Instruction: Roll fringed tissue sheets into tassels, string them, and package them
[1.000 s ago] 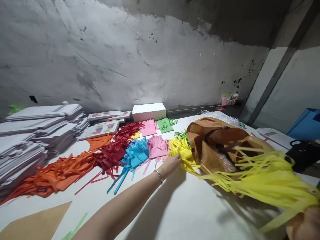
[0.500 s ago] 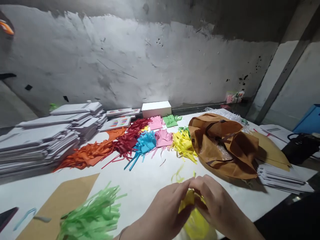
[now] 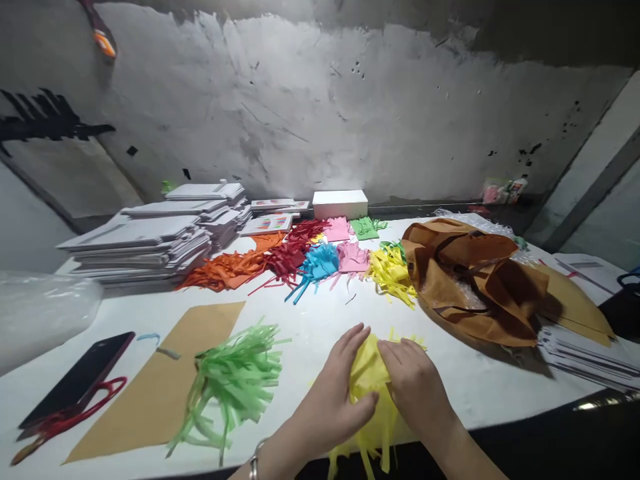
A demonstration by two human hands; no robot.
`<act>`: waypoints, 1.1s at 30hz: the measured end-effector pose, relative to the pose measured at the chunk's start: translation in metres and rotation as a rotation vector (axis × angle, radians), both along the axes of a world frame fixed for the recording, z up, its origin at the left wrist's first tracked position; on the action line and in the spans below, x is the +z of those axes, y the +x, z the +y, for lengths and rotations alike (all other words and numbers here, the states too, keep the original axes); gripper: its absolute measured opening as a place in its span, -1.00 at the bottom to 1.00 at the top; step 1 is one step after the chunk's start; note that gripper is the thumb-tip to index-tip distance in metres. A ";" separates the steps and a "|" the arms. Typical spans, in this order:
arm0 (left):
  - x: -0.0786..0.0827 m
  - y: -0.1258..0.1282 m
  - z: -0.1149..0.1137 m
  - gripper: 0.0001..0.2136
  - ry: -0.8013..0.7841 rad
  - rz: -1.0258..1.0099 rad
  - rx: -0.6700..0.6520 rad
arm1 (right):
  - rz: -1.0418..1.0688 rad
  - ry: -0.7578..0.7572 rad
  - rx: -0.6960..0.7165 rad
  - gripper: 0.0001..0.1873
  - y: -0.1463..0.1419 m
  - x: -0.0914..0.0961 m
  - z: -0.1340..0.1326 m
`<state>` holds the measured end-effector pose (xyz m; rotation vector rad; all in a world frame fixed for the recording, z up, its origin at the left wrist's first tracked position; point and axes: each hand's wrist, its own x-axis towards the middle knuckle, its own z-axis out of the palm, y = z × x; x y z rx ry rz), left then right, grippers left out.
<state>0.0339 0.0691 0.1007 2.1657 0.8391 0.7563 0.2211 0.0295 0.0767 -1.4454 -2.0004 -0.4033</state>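
Observation:
Both hands are at the front of the table around a piece of yellow fringed paper (image 3: 369,373), with thin strips hanging below it. My left hand (image 3: 334,393) grips its left side, fingers pointing up and thumb across the front. Against the right side, my right hand (image 3: 417,383) presses with bent fingers; its thumb is mostly hidden. To the left lies a green fringed paper tassel (image 3: 237,370), partly over a brown paper sheet (image 3: 135,397).
Orange (image 3: 227,270), blue (image 3: 320,262) and yellow fringed papers (image 3: 391,273) lie mid-table. Stacked papers (image 3: 145,233) rise at the left, a brown fabric bag (image 3: 470,287) sits right. A phone (image 3: 83,377) with red cord lies front left, near clear plastic (image 3: 45,317).
My hands have spread apart from over the yellow paper to its two sides, showing more of it. The camera view has swung left, bringing the whole phone and the plastic into sight.

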 end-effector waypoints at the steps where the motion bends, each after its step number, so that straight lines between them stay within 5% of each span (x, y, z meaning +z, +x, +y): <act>1: -0.002 0.003 -0.001 -0.19 0.017 0.027 0.001 | -0.030 0.012 0.006 -0.50 -0.004 0.002 0.000; 7: -0.031 0.014 0.022 -0.22 0.073 -0.041 0.153 | -0.152 0.107 0.039 -0.55 -0.013 0.006 -0.004; 11: -0.041 0.011 0.051 -0.28 0.030 0.028 0.095 | -0.210 0.127 -0.029 -0.50 0.010 0.003 0.005; 19: 0.005 0.007 0.082 -0.35 0.266 0.116 -0.036 | -0.268 0.290 -0.150 -0.44 0.081 0.034 0.004; 21: 0.006 -0.010 0.084 -0.38 0.433 0.241 -0.039 | -0.291 0.302 -0.052 -0.45 0.072 0.021 -0.003; 24: -0.010 -0.054 0.082 -0.36 0.621 0.574 -0.049 | -0.291 0.181 0.076 -0.55 0.042 -0.028 -0.006; 28: -0.033 -0.103 0.053 -0.25 0.447 0.809 -0.042 | -0.226 0.056 0.068 -0.60 0.003 -0.097 -0.005; 30: -0.039 -0.102 0.026 -0.25 0.352 0.755 -0.074 | -0.177 0.000 0.031 -0.60 -0.005 -0.114 -0.006; 33: -0.054 -0.066 -0.010 -0.32 0.287 0.565 -0.131 | -0.127 -0.071 0.015 -0.61 -0.009 -0.119 -0.010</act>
